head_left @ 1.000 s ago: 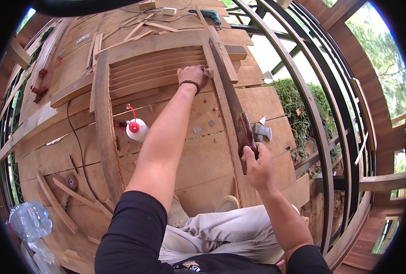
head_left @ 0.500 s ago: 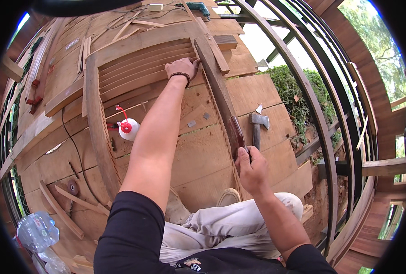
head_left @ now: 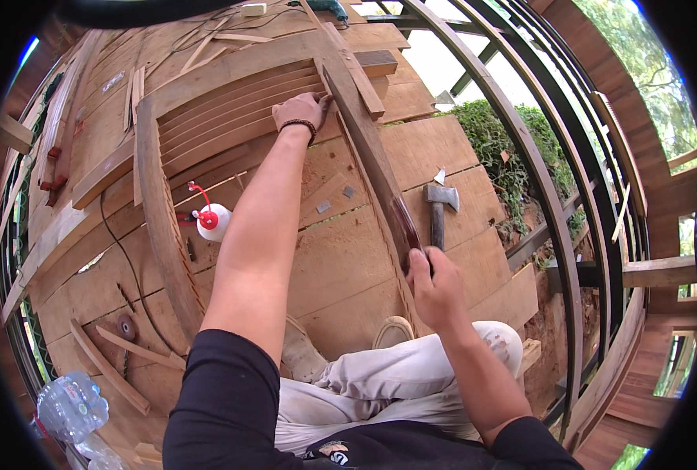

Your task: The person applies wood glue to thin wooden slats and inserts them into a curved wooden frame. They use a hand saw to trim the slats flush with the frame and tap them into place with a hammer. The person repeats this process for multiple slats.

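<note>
A wooden frame [head_left: 152,160] lies across the boards before me, with several thin slats [head_left: 235,117] set across its far end like a louver. My left hand [head_left: 301,111] reaches to the right ends of the slats, beside the right rail [head_left: 366,149]. Its fingers are curled together at the inner edge there; what they pinch is hidden. Lower on that rail, my right hand [head_left: 436,286] is closed around the near end of a long, glossy dark red-brown wooden piece [head_left: 404,222]. That piece lies along the rail, and its exact kind is unclear.
A hatchet [head_left: 439,211] lies right of the rail. Inside the frame are a white bottle with a red spout [head_left: 213,222] and small grey plates [head_left: 323,207]. A power tool [head_left: 329,9] sits far off; plastic bottles [head_left: 72,407] stand lower left. Metal beams [head_left: 513,133] border the right.
The whole view has shifted slightly, so the frame and bottle appear a little farther left. Both hands keep nearly the same places on the frame and the red-brown piece.
</note>
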Motion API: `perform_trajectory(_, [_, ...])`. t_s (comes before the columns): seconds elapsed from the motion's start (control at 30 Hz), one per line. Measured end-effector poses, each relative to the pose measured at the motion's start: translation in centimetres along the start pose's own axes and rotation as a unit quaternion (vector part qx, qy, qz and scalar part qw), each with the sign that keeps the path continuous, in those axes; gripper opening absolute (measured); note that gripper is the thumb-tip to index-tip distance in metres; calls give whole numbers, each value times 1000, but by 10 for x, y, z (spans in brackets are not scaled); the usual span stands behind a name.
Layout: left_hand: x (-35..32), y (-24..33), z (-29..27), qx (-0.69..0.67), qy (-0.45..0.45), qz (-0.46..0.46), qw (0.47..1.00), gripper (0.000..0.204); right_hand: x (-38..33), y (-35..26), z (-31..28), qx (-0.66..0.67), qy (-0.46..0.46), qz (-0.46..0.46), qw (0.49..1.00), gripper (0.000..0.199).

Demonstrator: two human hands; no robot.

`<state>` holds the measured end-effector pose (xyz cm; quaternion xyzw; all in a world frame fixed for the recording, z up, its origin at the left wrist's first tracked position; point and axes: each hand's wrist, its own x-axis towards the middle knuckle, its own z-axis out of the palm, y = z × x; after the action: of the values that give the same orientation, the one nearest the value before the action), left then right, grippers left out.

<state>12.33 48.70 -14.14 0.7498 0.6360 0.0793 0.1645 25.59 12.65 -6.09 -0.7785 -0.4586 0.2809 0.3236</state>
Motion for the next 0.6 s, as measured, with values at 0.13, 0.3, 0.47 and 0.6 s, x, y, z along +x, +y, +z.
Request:
perform_trajectory(0.13, [1, -5, 4, -6, 24, 5, 1000, 62, -10, 1, -2, -10, 14, -17, 1000, 40])
perform_trajectory(0.3, [-3, 4, 3, -5, 23, -8, 1000, 56, 30, -19, 2, 1, -12, -4, 1000, 40])
perform_trajectory(0.47, [1, -5, 3, -7, 35, -6, 999, 54, -9, -1, -7, 19, -17, 15, 1000, 39])
perform_trajectory(0.6, [-1, -7, 8, -10, 51, -3, 999, 53, -9, -4, -2, -1, -5, 8, 1000, 39])
